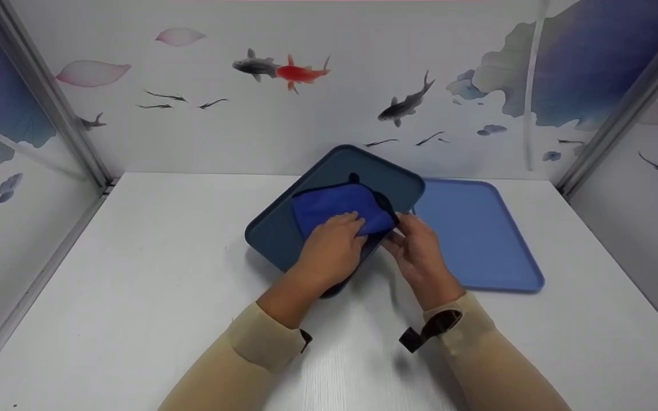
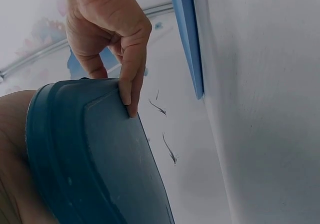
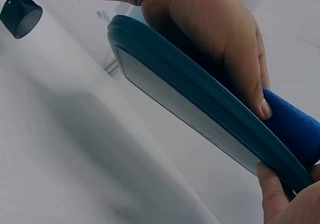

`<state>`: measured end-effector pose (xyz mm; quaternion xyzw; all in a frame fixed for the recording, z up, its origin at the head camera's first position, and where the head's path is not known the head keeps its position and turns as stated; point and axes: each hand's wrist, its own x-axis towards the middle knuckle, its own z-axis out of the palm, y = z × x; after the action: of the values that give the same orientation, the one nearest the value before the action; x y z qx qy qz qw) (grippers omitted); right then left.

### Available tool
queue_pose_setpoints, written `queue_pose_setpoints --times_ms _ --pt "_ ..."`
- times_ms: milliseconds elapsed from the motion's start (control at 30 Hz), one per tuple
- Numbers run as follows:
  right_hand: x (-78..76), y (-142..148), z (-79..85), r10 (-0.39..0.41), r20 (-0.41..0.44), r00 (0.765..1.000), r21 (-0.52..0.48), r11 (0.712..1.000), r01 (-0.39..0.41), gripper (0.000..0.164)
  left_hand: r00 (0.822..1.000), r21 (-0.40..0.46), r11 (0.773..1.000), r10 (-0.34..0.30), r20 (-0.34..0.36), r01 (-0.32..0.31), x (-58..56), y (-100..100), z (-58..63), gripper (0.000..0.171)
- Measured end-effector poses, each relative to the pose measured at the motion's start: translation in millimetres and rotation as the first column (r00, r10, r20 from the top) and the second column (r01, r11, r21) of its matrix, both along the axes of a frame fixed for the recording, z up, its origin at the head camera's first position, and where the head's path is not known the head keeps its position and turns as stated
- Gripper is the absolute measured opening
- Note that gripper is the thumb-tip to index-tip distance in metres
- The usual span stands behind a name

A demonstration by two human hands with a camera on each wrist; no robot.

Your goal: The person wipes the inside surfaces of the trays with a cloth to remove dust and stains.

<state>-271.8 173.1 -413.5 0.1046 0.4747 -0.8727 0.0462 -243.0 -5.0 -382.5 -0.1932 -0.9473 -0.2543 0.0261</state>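
Observation:
A dark teal tray (image 1: 275,231) is held tilted above the table, turned cornerwise. Over its inner face lies a blue cloth (image 1: 329,204) with dark edging. My left hand (image 1: 332,245) rests on the cloth with bent fingers and grips it; its thumb lies by the cloth's edge in the right wrist view. At the tray's right rim, my right hand (image 1: 417,245) pinches the edge between thumb and fingers, close to a corner of the cloth. In the left wrist view, right-hand fingers (image 2: 131,86) lie against the tray's underside (image 2: 125,144).
A lighter blue tray (image 1: 477,240) lies flat on the white table (image 1: 135,297), to the right and partly behind the held tray. A white panel (image 1: 329,125) painted with fish stands at the back. Side panels with metal posts (image 1: 49,97) flank the table.

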Motion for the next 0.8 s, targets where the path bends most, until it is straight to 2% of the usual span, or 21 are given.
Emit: queue_pose_setpoints --times_ms 267,533,800 --pt "0.6 0.1 -0.7 -0.001 0.003 1.0 0.006 1.0 0.001 0.064 1.0 -0.002 1.0 0.002 0.0 -0.002 0.5 0.4 0.2 0.043" --pt "-0.2 -1.0 -1.1 -0.013 0.008 1.0 0.004 1.0 0.013 0.065 1.0 -0.001 1.0 0.009 0.004 -0.009 0.9 0.7 -0.5 0.043" --pt "2.3 0.7 0.2 0.018 -0.022 1.0 0.014 1.0 -0.018 0.061 1.0 0.013 1.0 0.01 -0.02 -0.009 -0.7 -0.8 -2.5 0.045"
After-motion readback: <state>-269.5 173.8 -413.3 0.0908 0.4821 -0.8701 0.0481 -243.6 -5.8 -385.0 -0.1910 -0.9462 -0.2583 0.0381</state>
